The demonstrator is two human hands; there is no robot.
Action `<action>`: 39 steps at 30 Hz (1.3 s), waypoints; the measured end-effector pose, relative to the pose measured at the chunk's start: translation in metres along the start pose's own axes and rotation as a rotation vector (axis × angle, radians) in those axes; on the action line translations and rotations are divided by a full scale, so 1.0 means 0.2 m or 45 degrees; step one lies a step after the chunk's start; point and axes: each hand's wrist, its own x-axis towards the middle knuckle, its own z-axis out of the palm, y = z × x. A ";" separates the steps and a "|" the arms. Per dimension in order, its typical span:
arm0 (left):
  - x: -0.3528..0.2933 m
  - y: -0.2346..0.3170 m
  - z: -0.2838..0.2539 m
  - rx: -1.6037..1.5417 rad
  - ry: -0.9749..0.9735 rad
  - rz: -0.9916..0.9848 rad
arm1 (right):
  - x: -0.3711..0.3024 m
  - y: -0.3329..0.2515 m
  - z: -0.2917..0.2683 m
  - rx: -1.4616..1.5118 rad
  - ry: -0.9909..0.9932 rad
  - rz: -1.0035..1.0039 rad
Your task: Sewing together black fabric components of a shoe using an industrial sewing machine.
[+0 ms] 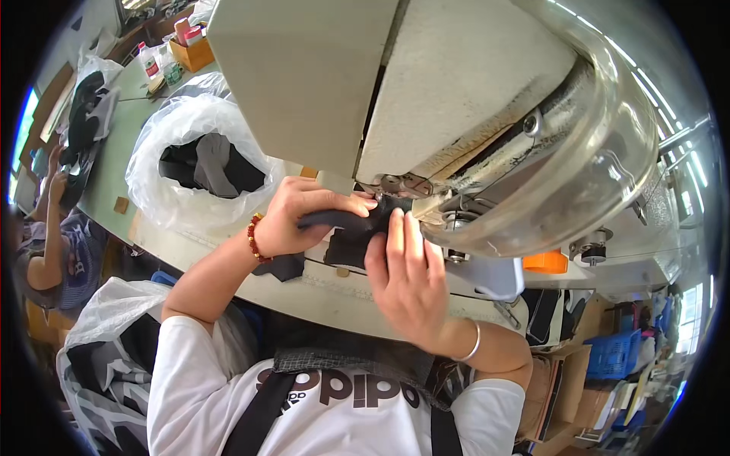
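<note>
In the head view, two hands work on one dark fabric piece (pixel 357 224) at the needle area of one large cream sewing machine (pixel 395 91), whose body fills the upper middle and hides much of the table behind it. The left hand (pixel 293 216), with a red bead bracelet (pixel 253 237) at the wrist, closes its fingers and thumb over the left end of the fabric piece. The right hand (pixel 407 277), with a silver bangle (pixel 471 346) at the wrist, presses its fingertips flat on the right part of the same piece, just below the machine's metal foot; whether it pinches the cloth or only presses it I cannot tell. The piece lies on the edge of the pale worktable (pixel 228 243), partly under the machine head. A second small dark scrap (pixel 281 266) lies on the table beneath the left wrist.

One clear plastic bag (pixel 194 152) stands open on the table to the left, holding dark and grey fabric pieces. Another plastic bag (pixel 99 365) of similar pieces sits low at the left by the person's side. One orange object (pixel 545 262) rests right of the machine. At the far left another person (pixel 53 235) sits at a green table.
</note>
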 end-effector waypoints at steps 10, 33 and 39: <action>0.04 0.02 -0.06 -0.521 -0.006 -0.207 | -0.03 0.16 0.02 0.281 0.040 -0.120; 0.11 0.15 -0.13 0.334 -0.010 0.264 | -0.02 0.24 0.06 0.356 -0.082 -0.137; 0.07 0.21 -0.10 0.609 0.104 0.345 | 0.01 0.27 0.06 0.391 -0.019 -0.141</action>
